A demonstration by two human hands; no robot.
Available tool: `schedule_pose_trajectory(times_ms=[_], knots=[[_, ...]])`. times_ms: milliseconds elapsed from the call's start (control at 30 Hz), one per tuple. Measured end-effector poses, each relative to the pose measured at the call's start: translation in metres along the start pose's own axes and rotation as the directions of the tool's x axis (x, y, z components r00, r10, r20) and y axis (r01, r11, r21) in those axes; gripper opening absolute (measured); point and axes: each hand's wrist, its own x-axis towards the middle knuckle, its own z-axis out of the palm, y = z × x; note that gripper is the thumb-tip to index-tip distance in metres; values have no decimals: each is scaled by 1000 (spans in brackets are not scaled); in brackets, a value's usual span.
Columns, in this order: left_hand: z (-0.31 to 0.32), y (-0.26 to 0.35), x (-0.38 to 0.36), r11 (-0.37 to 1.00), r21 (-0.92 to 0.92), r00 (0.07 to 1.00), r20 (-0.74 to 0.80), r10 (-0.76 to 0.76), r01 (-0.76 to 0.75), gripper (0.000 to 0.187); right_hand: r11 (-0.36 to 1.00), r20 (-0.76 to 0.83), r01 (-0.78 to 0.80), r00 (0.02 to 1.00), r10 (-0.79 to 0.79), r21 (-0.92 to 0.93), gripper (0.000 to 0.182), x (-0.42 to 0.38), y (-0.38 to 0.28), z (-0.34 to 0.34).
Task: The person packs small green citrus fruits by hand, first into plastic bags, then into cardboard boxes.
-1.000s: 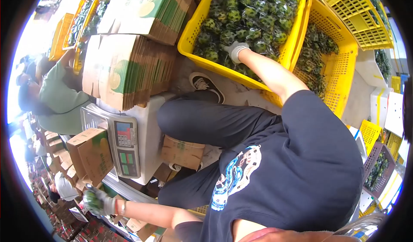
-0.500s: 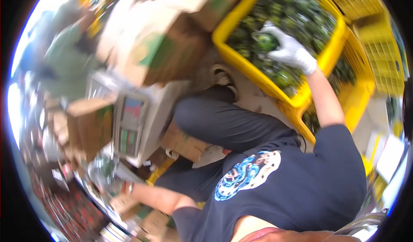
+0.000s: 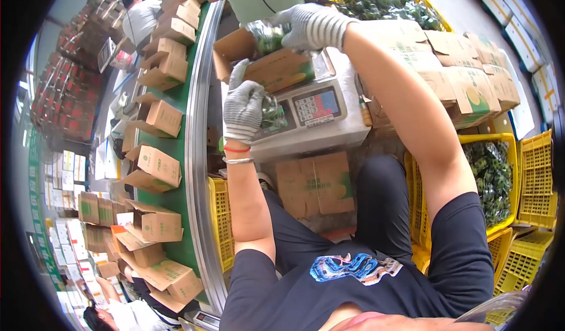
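Left hand (image 3: 242, 108), right hand (image 3: 315, 27) at green fruit (image 3: 273, 114) (glossy, clear wrap)

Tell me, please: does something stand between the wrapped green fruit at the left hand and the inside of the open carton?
Yes, the carton's near wall stands between the wrapped fruit at the left hand and the inside. The right hand is at the opening, beside another wrapped fruit.
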Motion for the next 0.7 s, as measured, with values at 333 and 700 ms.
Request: schedule_pose_trajectory(times_ms=[333,700], knots=[[7,25,-12,903,-426,979,-199,-41,-49,5,771,-1,32,999,-40,636,72,-95,-6,63],[-21,22,-50,901,-423,910,-405,-94,-96,29,365,-167,-92,769,617,927,64,-312,71,84]])
